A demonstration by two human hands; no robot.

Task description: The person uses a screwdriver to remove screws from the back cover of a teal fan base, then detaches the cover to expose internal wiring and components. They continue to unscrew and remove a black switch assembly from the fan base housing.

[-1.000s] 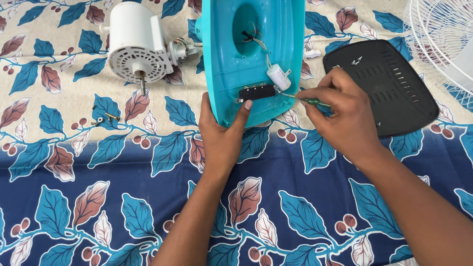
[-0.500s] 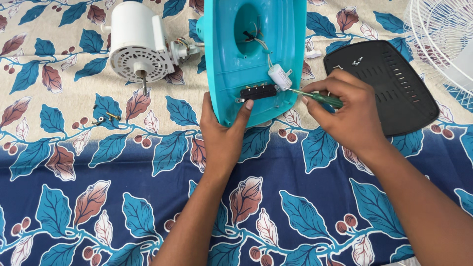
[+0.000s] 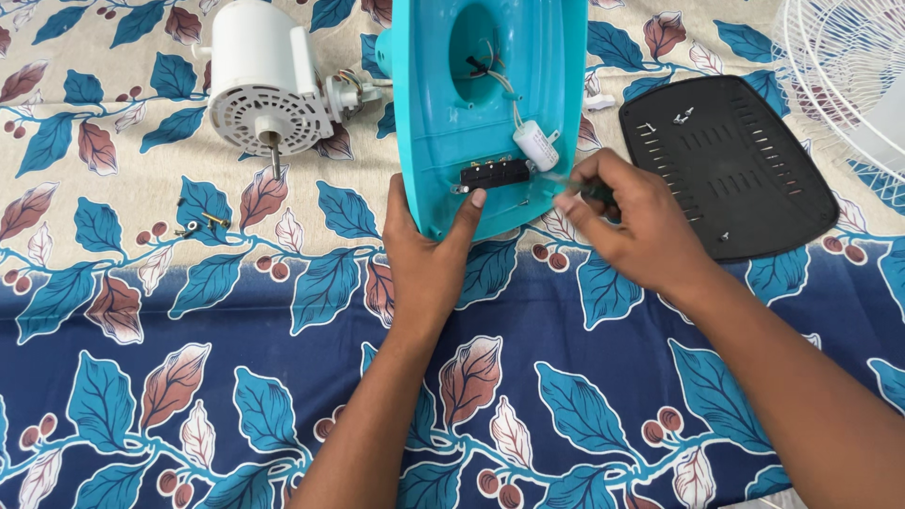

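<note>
A turquoise plastic fan base [image 3: 490, 104] lies open side up on a leaf-patterned cloth. Inside it are a black switch block [image 3: 495, 173], a white cylindrical capacitor [image 3: 535, 144] and thin wires. My left hand [image 3: 424, 254] grips the base's near edge, thumb resting beside the switch block. My right hand [image 3: 632, 226] holds a green-handled screwdriver [image 3: 580, 187], its tip pointing at the right end of the switch block.
A white fan motor [image 3: 259, 80] with its shaft lies at the back left. Small loose screws [image 3: 203, 221] rest on the cloth left of the base. A black bottom cover [image 3: 731, 165] with screws on it lies right; a white wire fan grille [image 3: 848, 66] sits at the far right.
My right hand has shifted slightly left, bringing the screwdriver tip closer to the switch block. The left hand keeps its hold on the base.
</note>
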